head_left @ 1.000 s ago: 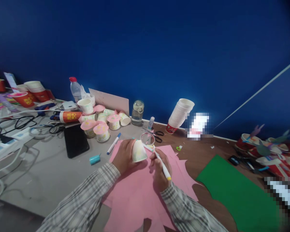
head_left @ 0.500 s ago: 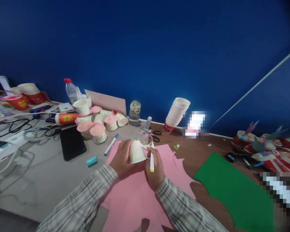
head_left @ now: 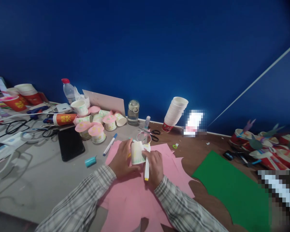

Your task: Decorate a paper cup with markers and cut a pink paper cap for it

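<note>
My left hand is closed around the side of a white paper cup with pale yellow and green marks, held over pink paper. In my right hand is a white marker with a yellow end pointing down toward me. Its upper part is near the cup's right side; whether the tip touches the cup, I cannot tell. A blue-capped marker lies left of my left hand. Behind the cup are a tape roll and black-handled scissors.
Small cups with pink paper tops cluster at left beside a black phone and a teal cylinder. A glass jar and a tilted cup stack stand by the wall. Green paper lies right.
The cup has turned more upright in my left hand. My right hand and the marker have shifted slightly left and down, with the marker tilting differently. The whole view has moved slightly.
</note>
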